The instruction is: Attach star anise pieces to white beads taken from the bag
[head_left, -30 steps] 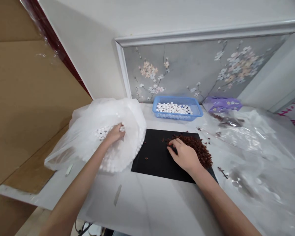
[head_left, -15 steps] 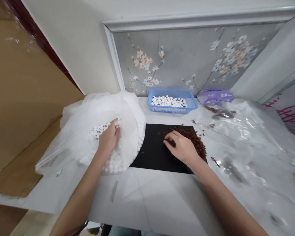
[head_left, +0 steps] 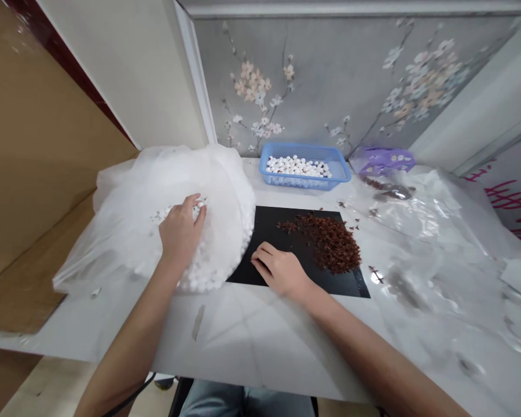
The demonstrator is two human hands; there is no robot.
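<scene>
Pinch gently with your left hand (head_left: pixel 180 231) at the white balls (head_left: pixel 158 215) inside the plastic bag (head_left: pixel 228 174); whether its fingers, or your right hand's (head_left: pixel 283 271) curled ones over the black mat (head_left: pixel 267 229), grip anything, I can't tell.

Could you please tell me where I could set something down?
The tabletop is nearly bare between the black mat, left forearm and right forearm; a narrow strip shows between mat and blue basket. The white bag crowds the left, clear plastic the right.

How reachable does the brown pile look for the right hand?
Likely yes: the right hand is over the black sheet, left of the brown pile, with only sheet showing between them.
</scene>
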